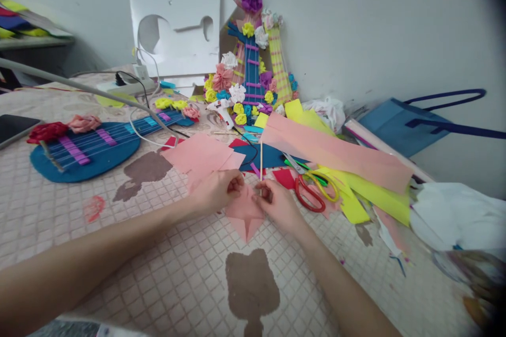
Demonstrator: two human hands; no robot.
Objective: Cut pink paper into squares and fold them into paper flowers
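A folded piece of pink crepe paper (245, 210) hangs between my two hands, its lower end narrowing to a creased point. My left hand (219, 189) pinches its upper left edge with the fingers curled in. On the other side, my right hand (281, 205) has thumb and fingers closed on the right edge. A thin wooden stick (261, 160) rises just beyond my right fingertips; whether they touch it I cannot tell. Behind my left hand lie more pink paper sheets (201, 152). Red-and-yellow-handled scissors (310, 193) rest to the right of my right hand.
A blue felt guitar (90, 152) with paper flowers lies at left. Decorated guitars (253, 73) lean on the wall near a white glue gun (222, 113). Pink strip (336, 152), yellow paper (375, 201) and a blue bag (403, 124) are at right. A white cable (79, 84) crosses the left.
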